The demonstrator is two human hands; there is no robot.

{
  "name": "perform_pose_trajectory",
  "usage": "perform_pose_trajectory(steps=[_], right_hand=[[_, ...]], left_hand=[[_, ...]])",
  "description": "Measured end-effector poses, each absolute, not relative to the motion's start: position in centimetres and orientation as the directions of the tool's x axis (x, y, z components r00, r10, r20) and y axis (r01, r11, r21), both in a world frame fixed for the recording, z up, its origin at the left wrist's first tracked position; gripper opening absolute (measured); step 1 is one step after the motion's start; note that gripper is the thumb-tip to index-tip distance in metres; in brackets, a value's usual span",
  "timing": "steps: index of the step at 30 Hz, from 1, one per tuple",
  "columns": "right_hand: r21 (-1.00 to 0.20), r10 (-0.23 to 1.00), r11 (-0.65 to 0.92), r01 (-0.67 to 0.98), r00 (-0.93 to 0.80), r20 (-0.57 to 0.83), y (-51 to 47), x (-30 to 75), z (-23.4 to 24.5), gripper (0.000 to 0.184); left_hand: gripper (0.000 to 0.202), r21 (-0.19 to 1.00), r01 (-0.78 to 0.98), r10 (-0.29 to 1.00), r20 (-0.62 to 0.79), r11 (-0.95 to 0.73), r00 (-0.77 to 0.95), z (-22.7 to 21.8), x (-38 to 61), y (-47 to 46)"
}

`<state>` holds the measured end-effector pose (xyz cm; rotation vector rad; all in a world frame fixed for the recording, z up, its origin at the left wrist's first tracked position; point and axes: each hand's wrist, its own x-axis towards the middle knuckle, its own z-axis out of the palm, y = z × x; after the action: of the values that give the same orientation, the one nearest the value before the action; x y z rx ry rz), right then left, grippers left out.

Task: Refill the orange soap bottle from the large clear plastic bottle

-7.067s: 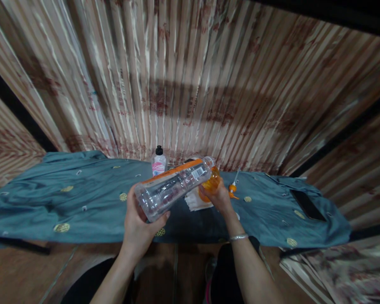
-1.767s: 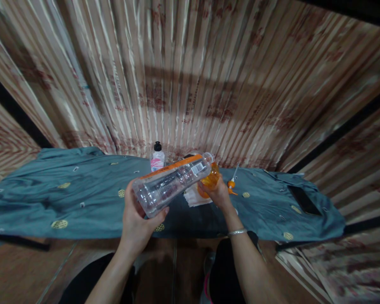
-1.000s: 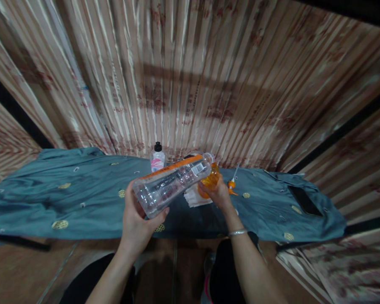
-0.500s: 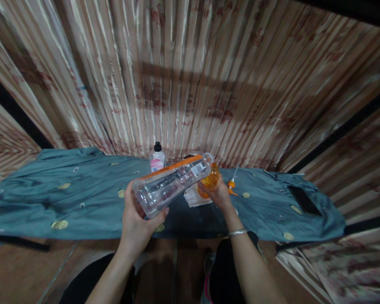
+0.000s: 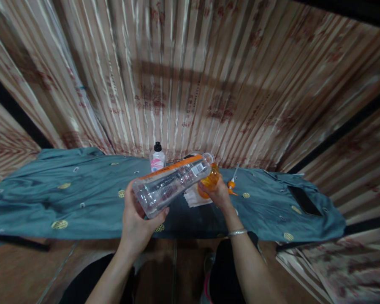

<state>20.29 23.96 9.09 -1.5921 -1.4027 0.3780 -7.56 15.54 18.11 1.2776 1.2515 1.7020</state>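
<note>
My left hand [image 5: 141,219] is wrapped round the base of a large clear plastic bottle [image 5: 171,185] with an orange-edged label. The bottle is tipped, its open neck up and to the right, over the top of an orange see-through bottle [image 5: 210,181]. Whether the two mouths touch is hidden. My right hand [image 5: 218,192] grips the orange bottle, which is over a white cloth or tissue [image 5: 194,198]. To the right of that hand lies an orange pump head [image 5: 231,185] with its clear tube pointing away from me.
A clear bottle with a black cap and pink label [image 5: 157,158] stands at the back of the table. A dark phone-like slab [image 5: 304,199] lies at the right. Blue-green patterned cloth [image 5: 95,194] covers the table; a pleated curtain [image 5: 183,84] hangs behind it.
</note>
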Motion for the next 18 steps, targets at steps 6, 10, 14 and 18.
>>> perform_pose_trajectory(steps=[6, 10, 14, 18], right_hand=[[-0.790, 0.895, 0.062, 0.610, 0.316, 0.315, 23.81, 20.13, 9.65, 0.074], [-0.789, 0.892, 0.051, 0.612, 0.327, 0.311, 23.76, 20.00, 9.75, 0.074], [-0.780, 0.895, 0.028, 0.625, 0.331, 0.298, 23.79, 20.06, 9.62, 0.073], [-0.782, 0.896, 0.062, 0.620, 0.311, 0.318, 23.87, 20.22, 9.36, 0.073]], left_hand=[[0.088, 0.937, 0.050, 0.893, 0.344, -0.345, -0.290, 17.70, -7.72, 15.57], [0.088, 0.932, 0.049, 0.889, 0.359, -0.360, -0.285, 17.56, -7.74, 15.57], [0.088, 0.933, 0.041, 0.891, 0.354, -0.357, -0.285, 17.60, -7.70, 15.56], [0.090, 0.936, 0.027, 0.893, 0.342, -0.350, -0.291, 17.71, -7.66, 15.57]])
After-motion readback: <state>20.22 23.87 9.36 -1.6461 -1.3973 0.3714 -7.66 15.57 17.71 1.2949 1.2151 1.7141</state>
